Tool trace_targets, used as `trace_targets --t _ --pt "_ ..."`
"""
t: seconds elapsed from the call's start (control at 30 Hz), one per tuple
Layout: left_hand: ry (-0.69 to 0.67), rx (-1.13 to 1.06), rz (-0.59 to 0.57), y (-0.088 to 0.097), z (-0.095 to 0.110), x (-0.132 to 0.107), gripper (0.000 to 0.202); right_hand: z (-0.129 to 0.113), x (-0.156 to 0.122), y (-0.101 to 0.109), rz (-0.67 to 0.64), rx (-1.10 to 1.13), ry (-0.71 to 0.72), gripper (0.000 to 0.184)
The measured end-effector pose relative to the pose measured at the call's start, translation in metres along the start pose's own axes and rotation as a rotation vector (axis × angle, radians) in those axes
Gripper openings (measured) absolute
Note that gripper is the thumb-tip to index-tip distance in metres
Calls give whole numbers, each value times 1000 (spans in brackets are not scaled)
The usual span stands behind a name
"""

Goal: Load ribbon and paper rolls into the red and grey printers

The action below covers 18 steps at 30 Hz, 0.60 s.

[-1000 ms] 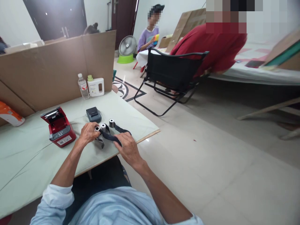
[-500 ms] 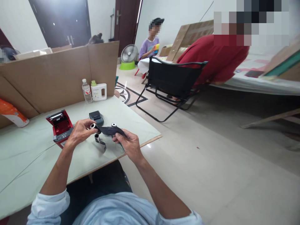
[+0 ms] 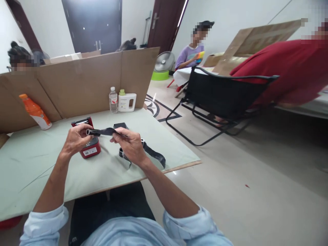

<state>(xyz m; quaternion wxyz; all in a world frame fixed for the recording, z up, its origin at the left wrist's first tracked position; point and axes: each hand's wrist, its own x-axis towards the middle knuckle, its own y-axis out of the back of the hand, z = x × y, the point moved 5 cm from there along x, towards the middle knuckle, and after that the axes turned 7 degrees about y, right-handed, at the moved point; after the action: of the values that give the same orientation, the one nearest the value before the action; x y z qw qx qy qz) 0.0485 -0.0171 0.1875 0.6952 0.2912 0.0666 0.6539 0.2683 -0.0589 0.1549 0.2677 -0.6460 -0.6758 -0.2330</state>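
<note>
My left hand (image 3: 75, 140) pinches a roll of black ribbon (image 3: 92, 132) with a pale core end, held in front of the red label printer (image 3: 91, 150), whose lid stands raised. From the roll a slack, twisted strip of the ribbon (image 3: 106, 131) runs across to my right hand (image 3: 132, 145), closed on its far part. Below and partly behind the right hand, a small ribbon roll (image 3: 121, 152) is on the table. Another black ribbon strip (image 3: 155, 155) trails from a white-cored roll (image 3: 142, 140) toward the table's right edge. A dark grey device (image 3: 120, 125) sits behind, partly covered.
An orange bottle (image 3: 36, 111), a clear water bottle (image 3: 113, 100) and a white jug (image 3: 127, 102) stand along the cardboard partition (image 3: 92, 80). Right of the table (image 3: 64, 174) are a black folding chair (image 3: 228, 99), a person in red and a seated person in purple.
The view has swung left. Both hands have shifted left over the table, bringing the held roll in front of the printer and exposing the loose strip on the right.
</note>
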Motion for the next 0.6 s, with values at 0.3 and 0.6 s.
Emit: trace_targets --t 0.3,0.6 --pt "-31 391 67 36 -41 7 29 25 37 -58 -195 -157 123 22" --pt "122 492 1 33 -91 16 31 73 42 -78 -265 -168 34 21"
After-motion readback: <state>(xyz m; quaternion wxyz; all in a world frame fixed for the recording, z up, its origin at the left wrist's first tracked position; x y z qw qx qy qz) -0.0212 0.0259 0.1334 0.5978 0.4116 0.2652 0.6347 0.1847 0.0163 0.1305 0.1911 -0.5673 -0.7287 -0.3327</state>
